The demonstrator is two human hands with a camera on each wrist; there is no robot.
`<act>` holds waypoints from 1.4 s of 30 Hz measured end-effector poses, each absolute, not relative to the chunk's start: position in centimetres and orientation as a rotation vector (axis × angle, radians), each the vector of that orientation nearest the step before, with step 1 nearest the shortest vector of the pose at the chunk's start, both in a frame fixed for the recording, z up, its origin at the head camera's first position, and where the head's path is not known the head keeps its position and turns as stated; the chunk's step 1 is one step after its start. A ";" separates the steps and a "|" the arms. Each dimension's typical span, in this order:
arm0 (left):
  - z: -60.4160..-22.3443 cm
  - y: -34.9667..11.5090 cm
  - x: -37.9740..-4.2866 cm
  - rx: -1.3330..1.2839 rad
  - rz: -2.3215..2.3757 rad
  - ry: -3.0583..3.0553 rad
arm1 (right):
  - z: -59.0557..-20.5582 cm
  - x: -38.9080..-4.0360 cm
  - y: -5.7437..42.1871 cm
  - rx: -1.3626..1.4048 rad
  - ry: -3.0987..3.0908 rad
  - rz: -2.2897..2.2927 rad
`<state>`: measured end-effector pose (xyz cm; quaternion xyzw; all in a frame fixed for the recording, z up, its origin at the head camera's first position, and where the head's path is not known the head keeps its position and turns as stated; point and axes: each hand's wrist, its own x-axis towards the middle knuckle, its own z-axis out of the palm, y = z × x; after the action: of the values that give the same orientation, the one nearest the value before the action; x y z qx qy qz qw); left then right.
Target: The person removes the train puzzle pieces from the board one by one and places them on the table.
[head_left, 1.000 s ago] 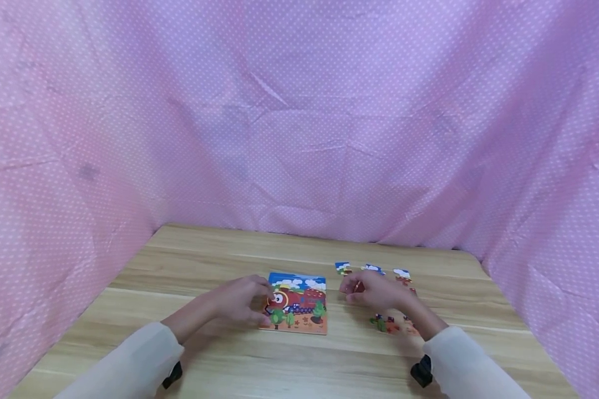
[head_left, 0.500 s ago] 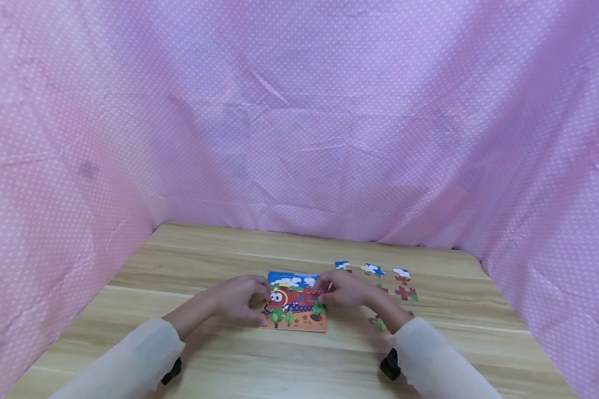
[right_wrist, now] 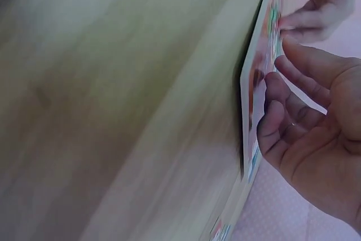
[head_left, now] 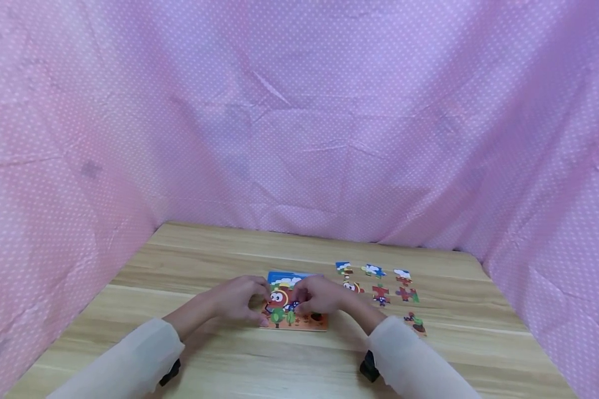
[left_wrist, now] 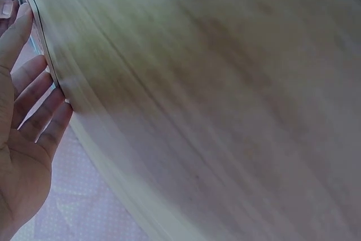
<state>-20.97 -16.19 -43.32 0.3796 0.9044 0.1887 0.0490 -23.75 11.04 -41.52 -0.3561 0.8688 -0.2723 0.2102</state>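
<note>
A square puzzle board (head_left: 306, 321) with a red train picture lies on the wooden table. My left hand (head_left: 239, 299) is at its left side, thumb and fingers spread along that edge. In the left wrist view the left fingers (left_wrist: 51, 122) are fairly straight and reach the edge. Over the middle of the board, my right hand (head_left: 319, 295) has its fingertips low over the picture and hides part of it. Up close in the right wrist view, the right hand (right_wrist: 316, 122) has loosely bent fingers, with nothing visible between them.
Loose puzzle pieces lie in rows right of the board, among them a train face piece (head_left: 351, 286), a cloud piece (head_left: 373, 270) and a tree piece (head_left: 416, 322). My right sleeve (head_left: 409, 343) covers the table near them. A pink dotted curtain (head_left: 299, 138) surrounds the table (head_left: 219, 249).
My right hand has moved left from above the loose pieces to the middle of the board, uncovering several pieces. My left hand has stayed at the board's left edge.
</note>
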 end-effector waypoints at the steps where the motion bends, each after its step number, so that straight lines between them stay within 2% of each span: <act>1: -43.4 -16.2 -21.0 1.155 0.580 2.754 | -41.5 -23.7 10.8 -0.990 2.409 -0.755; 31: -43.6 -16.1 -21.1 1.203 0.590 2.753 | -42.4 -22.4 7.9 -0.939 2.421 -0.738; 42: -43.3 -16.2 -20.8 1.184 0.599 2.759 | -42.3 -22.3 8.0 -0.929 2.369 -0.892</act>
<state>-20.84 -16.19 -43.30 0.3864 0.9005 0.1956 0.0399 -22.26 8.01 -42.31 -0.3360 0.8568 -0.3227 0.2208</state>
